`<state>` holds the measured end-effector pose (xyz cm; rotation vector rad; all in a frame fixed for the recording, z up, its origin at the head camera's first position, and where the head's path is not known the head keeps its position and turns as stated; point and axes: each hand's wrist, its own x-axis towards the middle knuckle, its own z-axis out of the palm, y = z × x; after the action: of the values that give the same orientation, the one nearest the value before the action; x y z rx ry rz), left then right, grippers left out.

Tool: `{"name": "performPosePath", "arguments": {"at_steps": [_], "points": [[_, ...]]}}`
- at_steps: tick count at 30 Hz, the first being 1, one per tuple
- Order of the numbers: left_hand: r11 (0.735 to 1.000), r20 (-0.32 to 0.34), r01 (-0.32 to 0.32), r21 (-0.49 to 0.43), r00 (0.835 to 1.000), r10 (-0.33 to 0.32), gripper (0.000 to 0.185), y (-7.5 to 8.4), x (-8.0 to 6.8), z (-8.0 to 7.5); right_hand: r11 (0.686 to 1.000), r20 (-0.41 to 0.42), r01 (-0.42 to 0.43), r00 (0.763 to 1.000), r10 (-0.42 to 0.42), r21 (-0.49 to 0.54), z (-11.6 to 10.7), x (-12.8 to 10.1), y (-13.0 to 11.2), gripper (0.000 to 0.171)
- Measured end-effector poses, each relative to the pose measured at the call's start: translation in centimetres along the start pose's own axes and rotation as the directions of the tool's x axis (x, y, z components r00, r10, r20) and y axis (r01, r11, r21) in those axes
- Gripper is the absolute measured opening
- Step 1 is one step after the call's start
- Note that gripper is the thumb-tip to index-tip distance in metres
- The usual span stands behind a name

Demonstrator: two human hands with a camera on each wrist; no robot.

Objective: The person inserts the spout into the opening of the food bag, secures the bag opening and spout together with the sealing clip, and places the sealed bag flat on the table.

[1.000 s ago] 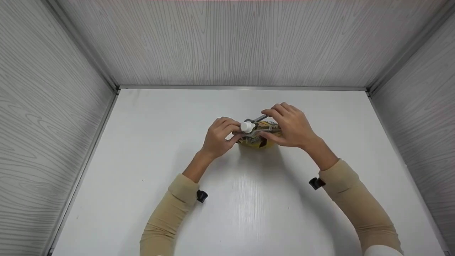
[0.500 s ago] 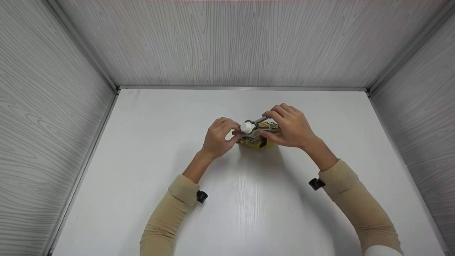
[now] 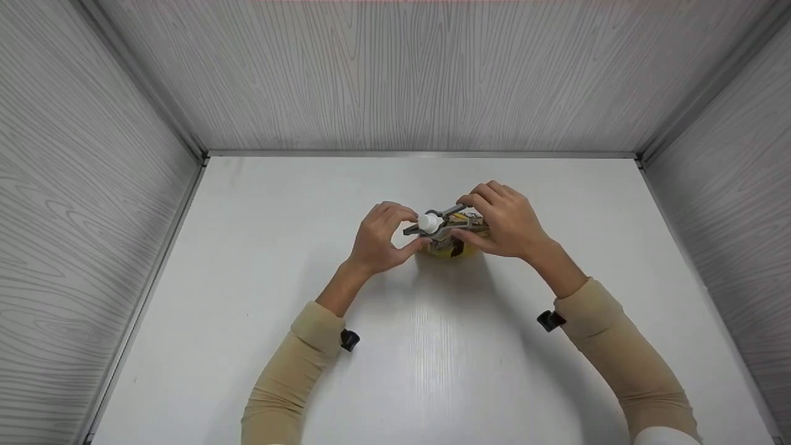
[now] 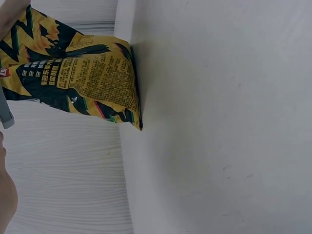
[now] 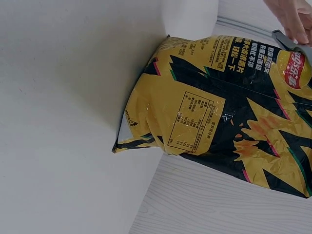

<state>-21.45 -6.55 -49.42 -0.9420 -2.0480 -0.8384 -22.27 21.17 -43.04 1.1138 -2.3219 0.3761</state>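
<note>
Probably light, soft and slippery, the yellow-and-black bag (image 5: pixel 161 112) stood on the tabletop (image 3: pixel 185 346); best held by its top edge. Right hand (image 3: pixel 505 219) gripped the grey clip (image 3: pixel 441 233) there; left hand (image 3: pixel 380 238) kept fingers parted around the clip's left end.

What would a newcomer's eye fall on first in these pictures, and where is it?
Probably the yellow-and-black snack bag, standing on the white table. Next comes the gray bag clip at its top, with a white cap and its arms spread apart toward the right hand, which holds them. In the head view, the left hand is close to the capped end.
</note>
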Motion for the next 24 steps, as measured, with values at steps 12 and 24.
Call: {"name": "performPosePath", "arguments": {"at_steps": [12, 24], "points": [[1.0, 0.043, 0.007, 0.022, 0.999, -0.008, 0.041, 0.2, 0.7, 0.0, 1.0, 0.004, -0.016, 1.0, 0.016, 0.005, 0.1, -0.1, -0.2, 0.049], [0.999, 0.014, -0.026, 0.043, 1.0, 0.026, 0.033, 0.4, 1.5, 0.1, 0.999, -0.012, -0.032, 0.999, 0.032, 0.027, 0.0, -0.2, -0.4, 0.048]]}}
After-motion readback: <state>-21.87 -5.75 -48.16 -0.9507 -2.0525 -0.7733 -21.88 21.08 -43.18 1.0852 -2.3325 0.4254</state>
